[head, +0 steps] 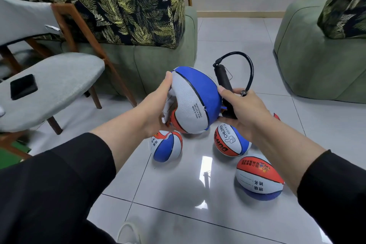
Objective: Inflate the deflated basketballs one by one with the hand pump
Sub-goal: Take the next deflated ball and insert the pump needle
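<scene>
4 basketballs are in view, all with red, white and blue panels. 1 is a deflated basketball (195, 101), caved in on its left side and held above the tiled floor (247, 35) at centre frame. The left hand (156, 109) grasps it from the left and beneath, thumb pressed over the top edge and fingers curled under the collapsed part. The right hand (243, 109) is clenched round the barrel of a black hand pump (224, 83), and its fingertips touch the right side of the held ball. The pump stands roughly upright just right of the ball; its black hose (250, 69) loops up and over from the top of the barrel and comes back down to the hand, ending in a small dark tip beside the fingers. Whether that tip is in the ball's valve cannot be told.

3 further balls lie on the floor, nearer than the held one: a ball at near left (166, 145) below the left wrist, a ball marked CHILDREN (230, 140) below the right hand, and a flattened ball (258, 176) nearest at the right, partly behind the right forearm. Both forearms show black sleeves pushed back.

Left of the scene stands a grey padded chair (59, 85) with a dark flat object (23, 86) on its seat. Green sofas with leaf-print cushions occupy the far left (164, 61) and far right (316, 55).
</scene>
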`<state>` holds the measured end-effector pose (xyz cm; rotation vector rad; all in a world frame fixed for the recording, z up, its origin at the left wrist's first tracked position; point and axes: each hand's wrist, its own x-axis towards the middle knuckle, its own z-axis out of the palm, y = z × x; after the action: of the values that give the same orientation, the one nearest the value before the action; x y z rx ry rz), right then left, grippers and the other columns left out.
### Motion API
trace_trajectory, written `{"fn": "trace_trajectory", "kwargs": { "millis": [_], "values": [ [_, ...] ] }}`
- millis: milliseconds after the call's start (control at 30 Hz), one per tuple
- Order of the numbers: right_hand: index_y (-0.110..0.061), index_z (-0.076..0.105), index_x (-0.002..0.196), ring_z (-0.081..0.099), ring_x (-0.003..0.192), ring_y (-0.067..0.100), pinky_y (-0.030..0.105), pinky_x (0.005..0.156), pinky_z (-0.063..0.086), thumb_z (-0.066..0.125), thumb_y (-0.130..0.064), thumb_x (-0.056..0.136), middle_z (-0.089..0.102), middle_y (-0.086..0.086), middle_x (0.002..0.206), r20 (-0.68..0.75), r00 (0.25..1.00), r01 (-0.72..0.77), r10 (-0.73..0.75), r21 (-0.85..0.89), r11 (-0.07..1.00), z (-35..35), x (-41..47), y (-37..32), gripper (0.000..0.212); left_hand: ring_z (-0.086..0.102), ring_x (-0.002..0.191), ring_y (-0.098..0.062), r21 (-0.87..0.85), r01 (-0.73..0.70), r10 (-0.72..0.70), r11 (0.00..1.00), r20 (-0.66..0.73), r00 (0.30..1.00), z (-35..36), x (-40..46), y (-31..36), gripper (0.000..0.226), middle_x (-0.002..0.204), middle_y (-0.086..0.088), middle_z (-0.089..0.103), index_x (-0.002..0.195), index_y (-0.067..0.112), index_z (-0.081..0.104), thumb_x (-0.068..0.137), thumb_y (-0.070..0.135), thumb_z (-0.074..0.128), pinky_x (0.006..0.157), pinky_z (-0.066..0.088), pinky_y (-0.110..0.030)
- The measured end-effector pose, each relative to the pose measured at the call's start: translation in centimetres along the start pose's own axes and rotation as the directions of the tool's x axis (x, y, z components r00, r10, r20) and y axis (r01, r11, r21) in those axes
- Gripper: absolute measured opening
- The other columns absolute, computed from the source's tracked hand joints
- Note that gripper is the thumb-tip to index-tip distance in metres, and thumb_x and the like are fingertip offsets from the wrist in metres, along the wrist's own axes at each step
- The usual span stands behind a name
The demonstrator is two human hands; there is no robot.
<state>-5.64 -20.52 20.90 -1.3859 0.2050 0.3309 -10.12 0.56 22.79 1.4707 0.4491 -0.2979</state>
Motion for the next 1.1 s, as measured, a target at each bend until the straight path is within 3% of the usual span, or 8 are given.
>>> {"fn": "trace_trajectory", "kwargs": {
  "millis": [100,233,333,433,567,733,967,1100],
  "values": [
    [-0.007,0.051,0.135,0.072,0.09,0.031,0.045,0.073,0.064,0.087,-0.037,0.079,0.065,0.012,0.096,-0.026,1.0,-0.013,0.014,0.02,1.0,0.0,0.2,-0.2,0.073,0.069,0.116,-0.027,0.122,-0.153,0.165,0.981,-0.092,0.982,1.0,0.0,0.0,0.096,0.136,0.007,0.066,0.146,0.042,0.047,0.065,0.092,0.058,0.088,0.06,-0.059],
    [-0.009,0.051,0.134,0.069,0.063,0.013,0.034,0.067,0.062,0.083,-0.032,0.085,0.064,0.004,0.088,-0.07,0.997,0.015,-0.016,-0.009,1.0,-0.2,0.5,-0.3,0.063,0.071,0.105,-0.005,0.433,-0.326,0.336,0.84,0.056,0.94,2.1,-0.5,-1.3,0.058,0.114,0.017,0.073,0.135,0.032,0.054,0.085,0.037,0.083,0.091,0.059,-0.03],
    [-0.009,0.051,0.134,0.066,0.054,0.009,0.034,0.068,0.062,0.079,-0.031,0.089,0.062,0.002,0.085,-0.06,0.998,0.003,-0.004,-0.022,1.0,-0.7,0.8,-0.4,0.057,0.063,0.097,0.009,0.565,-0.342,0.429,0.75,-0.022,0.903,2.3,-0.3,-2.0,0.038,0.105,0.024,0.068,0.121,0.032,0.062,0.088,0.037,0.08,0.08,0.052,-0.011],
    [-0.004,0.052,0.13,0.067,0.066,0.018,0.042,0.073,0.064,0.061,-0.028,0.1,0.062,0.008,0.089,-0.033,0.999,-0.04,0.039,-0.039,0.998,-1.0,0.8,-0.2,0.038,0.066,0.097,-0.002,0.536,-0.32,0.418,0.781,-0.068,0.906,2.1,0.2,-2.0,0.023,0.104,0.019,0.07,0.113,0.031,0.066,0.092,0.036,0.076,0.082,0.056,-0.026],
    [-0.006,0.059,0.117,0.073,0.082,0.031,0.049,0.074,0.064,0.046,-0.022,0.103,0.068,0.016,0.098,-0.048,0.994,-0.106,0.101,-0.117,0.988,-1.2,0.5,-0.3,0.026,0.063,0.091,0.003,0.51,-0.334,0.455,0.792,-0.131,0.881,0.9,0.4,-1.9,0.015,0.098,0.023,0.068,0.106,0.035,0.064,0.096,0.027,0.073,0.07,0.048,-0.016],
    [-0.014,0.063,0.102,0.068,0.051,0.015,0.034,0.069,0.055,0.047,-0.02,0.098,0.074,0.005,0.076,-0.101,0.995,-0.069,0.026,-0.46,0.885,-2.0,0.4,-0.3,0.018,0.066,0.097,-0.003,0.48,-0.356,0.502,0.802,-0.218,0.837,-0.3,0.6,-1.6,0.016,0.102,0.02,0.071,0.112,0.033,0.066,0.097,0.03,0.072,0.08,0.055,-0.027],
    [-0.006,0.057,0.099,0.074,0.071,0.034,0.047,0.07,0.065,0.054,-0.017,0.103,0.069,0.016,0.089,-0.075,0.994,-0.1,0.075,-0.42,0.902,-2.2,0.1,0.3,0.012,0.065,0.102,-0.009,0.564,-0.361,0.531,0.742,-0.166,0.831,-0.7,0.6,-2.2,0.017,0.104,0.018,0.069,0.113,0.034,0.064,0.098,0.03,0.071,0.088,0.054,-0.031],
    [-0.012,0.054,0.101,0.073,0.075,0.033,0.041,0.065,0.061,0.051,-0.027,0.103,0.067,0.012,0.091,-0.012,0.996,0.04,-0.088,-0.824,0.565,-2.8,1.0,0.5,0.015,0.062,0.098,-0.006,0.575,-0.362,0.551,0.734,-0.191,0.813,-1.0,0.9,-1.8,0.02,0.103,0.02,0.065,0.118,0.032,0.062,0.099,0.034,0.068,0.086,0.051,-0.028]
  ]
}}
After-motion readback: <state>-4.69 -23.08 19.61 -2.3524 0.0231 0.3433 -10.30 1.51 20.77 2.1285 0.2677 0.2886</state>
